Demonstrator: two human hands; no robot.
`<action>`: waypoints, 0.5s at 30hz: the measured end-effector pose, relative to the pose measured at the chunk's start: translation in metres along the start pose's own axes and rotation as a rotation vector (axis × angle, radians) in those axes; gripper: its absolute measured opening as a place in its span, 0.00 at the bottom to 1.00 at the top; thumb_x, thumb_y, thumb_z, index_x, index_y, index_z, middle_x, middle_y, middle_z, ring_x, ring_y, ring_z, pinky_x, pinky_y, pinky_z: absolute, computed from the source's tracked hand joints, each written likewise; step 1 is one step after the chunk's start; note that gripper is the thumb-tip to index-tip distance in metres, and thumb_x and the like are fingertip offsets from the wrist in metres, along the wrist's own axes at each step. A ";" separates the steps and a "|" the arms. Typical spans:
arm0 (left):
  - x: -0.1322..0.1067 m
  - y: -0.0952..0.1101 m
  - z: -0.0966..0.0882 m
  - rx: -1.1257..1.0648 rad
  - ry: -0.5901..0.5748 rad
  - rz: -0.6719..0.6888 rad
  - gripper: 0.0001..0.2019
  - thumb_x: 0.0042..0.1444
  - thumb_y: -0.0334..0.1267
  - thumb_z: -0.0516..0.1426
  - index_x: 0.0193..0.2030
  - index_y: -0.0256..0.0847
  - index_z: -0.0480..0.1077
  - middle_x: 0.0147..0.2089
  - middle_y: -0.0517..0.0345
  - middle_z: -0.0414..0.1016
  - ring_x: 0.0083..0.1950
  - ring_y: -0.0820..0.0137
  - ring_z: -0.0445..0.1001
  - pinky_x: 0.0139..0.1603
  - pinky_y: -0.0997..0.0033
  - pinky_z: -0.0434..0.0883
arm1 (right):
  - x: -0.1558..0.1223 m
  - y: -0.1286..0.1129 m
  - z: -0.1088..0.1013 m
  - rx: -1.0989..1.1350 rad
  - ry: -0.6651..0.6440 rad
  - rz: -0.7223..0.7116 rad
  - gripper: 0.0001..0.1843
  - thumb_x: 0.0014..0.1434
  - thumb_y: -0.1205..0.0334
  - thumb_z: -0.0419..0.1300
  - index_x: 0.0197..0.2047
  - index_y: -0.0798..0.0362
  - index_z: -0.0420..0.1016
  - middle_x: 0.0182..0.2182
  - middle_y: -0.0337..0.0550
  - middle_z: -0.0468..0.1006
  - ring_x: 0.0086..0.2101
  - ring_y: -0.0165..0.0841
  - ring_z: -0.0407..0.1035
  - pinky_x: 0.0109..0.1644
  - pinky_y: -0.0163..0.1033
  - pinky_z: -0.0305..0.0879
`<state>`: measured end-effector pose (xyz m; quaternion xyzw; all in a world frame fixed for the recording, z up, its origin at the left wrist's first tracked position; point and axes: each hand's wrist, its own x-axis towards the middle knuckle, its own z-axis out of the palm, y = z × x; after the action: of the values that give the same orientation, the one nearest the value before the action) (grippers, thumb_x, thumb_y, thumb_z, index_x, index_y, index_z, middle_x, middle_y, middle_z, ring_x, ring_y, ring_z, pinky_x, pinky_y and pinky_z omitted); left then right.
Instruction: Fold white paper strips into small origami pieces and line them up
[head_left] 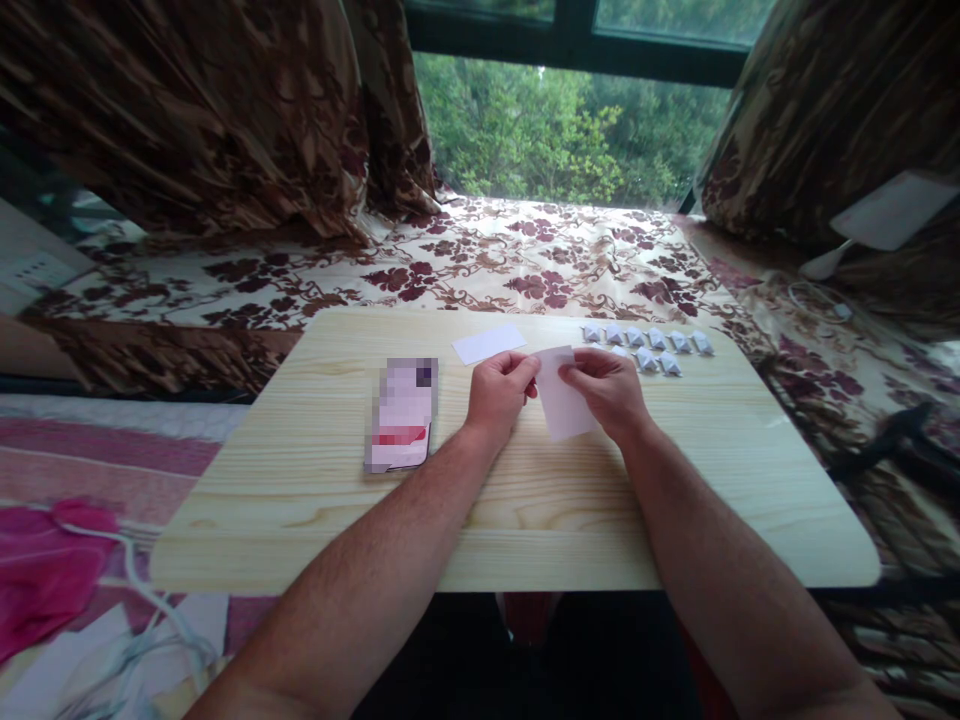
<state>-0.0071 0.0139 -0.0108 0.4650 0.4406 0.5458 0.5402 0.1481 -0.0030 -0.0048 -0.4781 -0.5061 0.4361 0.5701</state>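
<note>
Over the middle of the wooden table, a white sheet of paper (pixel 564 408) is held up between my two hands. My left hand (pixel 501 392) pinches its left edge near the top, thumb uppermost. With thumb and bent fingers, my right hand (pixel 609 388) grips the upper right side. The sheet's lower part hangs free, tilted above the tabletop. Just beyond my left hand lies a white paper stack or strip (pixel 490 344), flat on the table. Several small folded white paper pieces (pixel 657 340) stand in two rows past my right hand, partly hidden by it.
A phone with a blurred screen (pixel 403 415) lies left of my left arm on the light wooden table (pixel 300 500). Behind the table is a flower-patterned cloth ledge (pixel 540 255) below a window. A white lamp (pixel 892 212) stands at right; white cables (pixel 139 570) lie at lower left.
</note>
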 end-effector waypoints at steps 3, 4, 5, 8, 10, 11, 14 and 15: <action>0.001 -0.003 -0.002 0.019 0.000 0.013 0.10 0.52 0.42 0.62 0.27 0.38 0.72 0.18 0.61 0.69 0.19 0.77 0.62 0.19 0.75 0.57 | -0.001 0.000 0.001 0.057 -0.036 -0.027 0.11 0.50 0.60 0.70 0.39 0.51 0.85 0.28 0.39 0.82 0.25 0.29 0.69 0.29 0.36 0.63; 0.002 -0.004 -0.002 0.017 -0.004 0.015 0.11 0.52 0.43 0.62 0.27 0.38 0.71 0.18 0.61 0.69 0.19 0.77 0.62 0.19 0.75 0.57 | -0.002 0.000 0.001 0.076 -0.052 -0.037 0.12 0.49 0.60 0.71 0.40 0.50 0.85 0.29 0.39 0.82 0.26 0.29 0.69 0.30 0.36 0.63; 0.002 -0.004 -0.002 0.011 -0.008 0.015 0.11 0.53 0.43 0.62 0.27 0.38 0.71 0.18 0.61 0.69 0.19 0.76 0.62 0.19 0.75 0.57 | -0.002 0.000 0.000 0.089 -0.073 -0.043 0.13 0.49 0.60 0.71 0.41 0.49 0.85 0.29 0.39 0.82 0.26 0.29 0.69 0.30 0.36 0.63; 0.002 -0.004 -0.002 -0.024 -0.017 0.015 0.12 0.52 0.44 0.63 0.27 0.38 0.71 0.19 0.61 0.69 0.19 0.77 0.63 0.20 0.76 0.57 | -0.004 -0.003 -0.002 0.100 -0.161 -0.045 0.14 0.51 0.61 0.70 0.43 0.47 0.85 0.29 0.39 0.83 0.27 0.30 0.70 0.30 0.36 0.63; 0.003 -0.004 -0.001 -0.040 -0.009 0.017 0.11 0.51 0.43 0.63 0.27 0.38 0.72 0.19 0.61 0.69 0.20 0.77 0.63 0.20 0.76 0.58 | -0.004 -0.005 -0.003 0.087 -0.192 -0.061 0.14 0.52 0.60 0.70 0.44 0.46 0.85 0.30 0.39 0.83 0.29 0.31 0.72 0.32 0.37 0.65; 0.003 -0.004 -0.001 -0.043 -0.001 0.019 0.10 0.51 0.43 0.64 0.28 0.37 0.73 0.20 0.61 0.70 0.20 0.77 0.64 0.20 0.76 0.58 | -0.005 -0.007 -0.004 0.073 -0.192 -0.076 0.12 0.53 0.59 0.69 0.43 0.46 0.85 0.32 0.40 0.83 0.31 0.32 0.73 0.33 0.37 0.66; 0.003 -0.004 -0.001 -0.042 0.016 0.024 0.10 0.50 0.42 0.64 0.30 0.37 0.74 0.22 0.59 0.71 0.22 0.76 0.66 0.21 0.76 0.60 | -0.005 -0.009 -0.004 0.014 -0.169 -0.107 0.09 0.56 0.56 0.67 0.40 0.47 0.86 0.34 0.41 0.84 0.33 0.32 0.74 0.35 0.37 0.69; 0.003 -0.004 -0.001 -0.041 0.015 0.028 0.10 0.50 0.42 0.64 0.31 0.36 0.75 0.22 0.59 0.72 0.22 0.75 0.67 0.21 0.76 0.60 | -0.005 -0.009 -0.003 -0.002 -0.166 -0.108 0.10 0.57 0.54 0.67 0.39 0.48 0.85 0.33 0.41 0.83 0.33 0.33 0.74 0.34 0.37 0.69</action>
<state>-0.0073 0.0173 -0.0143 0.4557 0.4268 0.5657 0.5387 0.1509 -0.0093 0.0033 -0.4131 -0.5769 0.4424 0.5485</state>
